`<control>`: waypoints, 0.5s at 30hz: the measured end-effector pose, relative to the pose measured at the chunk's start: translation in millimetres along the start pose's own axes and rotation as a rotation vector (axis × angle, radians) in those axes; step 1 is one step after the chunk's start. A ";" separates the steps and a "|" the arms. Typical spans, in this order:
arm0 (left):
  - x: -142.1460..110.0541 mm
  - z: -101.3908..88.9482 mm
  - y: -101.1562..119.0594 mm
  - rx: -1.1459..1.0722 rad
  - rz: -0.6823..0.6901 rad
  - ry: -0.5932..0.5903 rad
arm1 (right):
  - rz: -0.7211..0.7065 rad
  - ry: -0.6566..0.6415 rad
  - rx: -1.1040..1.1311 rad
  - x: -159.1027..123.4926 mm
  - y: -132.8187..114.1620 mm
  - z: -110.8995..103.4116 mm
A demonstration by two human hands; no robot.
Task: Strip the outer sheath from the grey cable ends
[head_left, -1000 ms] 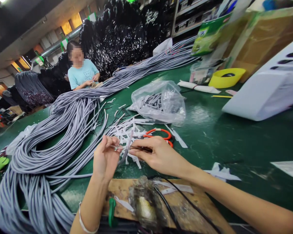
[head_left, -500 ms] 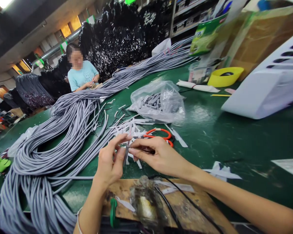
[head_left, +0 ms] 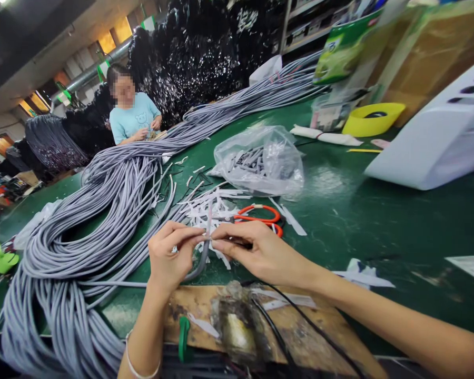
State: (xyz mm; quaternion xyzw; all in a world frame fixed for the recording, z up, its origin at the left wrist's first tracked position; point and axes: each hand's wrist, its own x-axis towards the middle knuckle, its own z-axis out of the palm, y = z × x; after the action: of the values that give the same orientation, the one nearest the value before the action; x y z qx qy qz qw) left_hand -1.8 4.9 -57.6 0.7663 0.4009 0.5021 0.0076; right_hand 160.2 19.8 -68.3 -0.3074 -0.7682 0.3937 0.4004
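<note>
A grey cable rises between my two hands, with a paler pinkish stretch at its upper end. My left hand is closed, thumb and forefinger pinching at the cable where grey meets pale. From the other side, the closed fingertips of my right hand meet the same spot. Whether a thin strip lies between the fingertips there is too small to tell. Just beyond the hands lie scissors with orange handles, partly covered by the right hand, and a heap of white strips.
Bundled grey cables cover the left of the green table. Behind the scissors sits a clear bag of grey pieces. A wooden board carries a taped device with black cords. Across the table sits a co-worker.
My left hand has shifted left and its raised forefinger has come down into a pinch. More of the cable's grey part now shows below the fingers. The view has moved slightly.
</note>
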 end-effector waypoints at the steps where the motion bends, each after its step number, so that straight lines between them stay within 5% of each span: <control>1: 0.7 -1.6 -0.9 0.021 0.002 -0.006 | -0.003 -0.006 0.002 -0.1 -0.5 -0.1; 11: 5.3 -12.9 -8.9 0.292 -0.127 0.086 | -0.071 0.005 -0.039 1.8 -2.5 -3.7; 15: 7.3 -27.9 -20.6 0.477 -0.282 0.336 | -0.064 0.024 -0.010 0.1 -1.7 -5.4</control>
State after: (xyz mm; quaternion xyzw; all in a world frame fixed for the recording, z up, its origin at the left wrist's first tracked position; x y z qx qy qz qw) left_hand -34.6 12.5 -46.7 0.5898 0.6052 0.5073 -0.1688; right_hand 164.6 20.9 -64.9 -0.2894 -0.7748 0.3732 0.4203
